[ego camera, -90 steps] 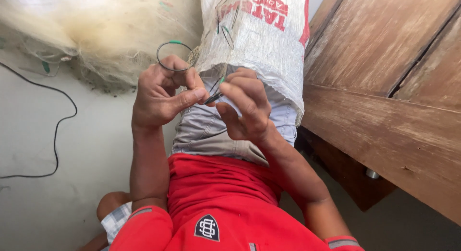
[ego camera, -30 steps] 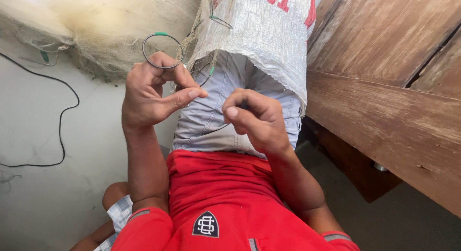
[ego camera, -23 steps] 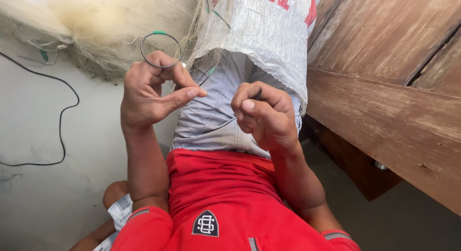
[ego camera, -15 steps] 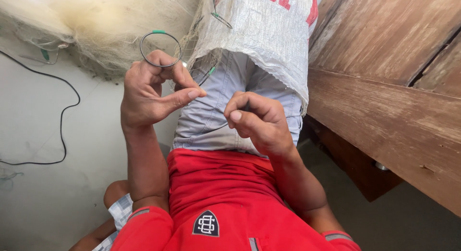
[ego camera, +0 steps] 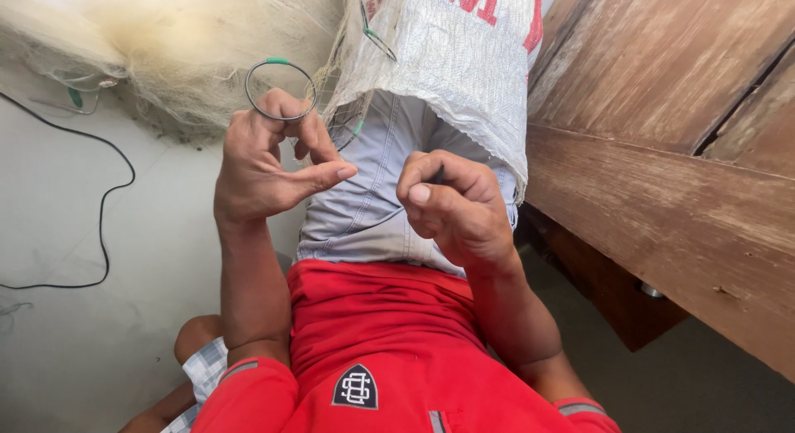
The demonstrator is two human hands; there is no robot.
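My left hand (ego camera: 269,164) is raised over my lap and pinches a thin dark wire ring (ego camera: 280,89) with a green sleeve at its top. Fine pale net threads run from the ring toward the heap of fishing net (ego camera: 174,44) at the upper left. To the right of it, my right hand (ego camera: 451,201) is curled into a loose fist, thumb against forefinger, gripping something small and dark that I cannot make out. A white woven sack (ego camera: 451,56) lies over my grey-trousered leg (ego camera: 373,193) just beyond both hands.
A brown wooden bench or plank structure (ego camera: 671,135) fills the right side. A black cable (ego camera: 103,209) loops over the pale floor at the left. More green-tipped wire rings (ego camera: 377,40) hang at the sack's edge.
My left hand has lifted the ring and holds it still. My right hand has drawn back from it toward my body and curled shut.
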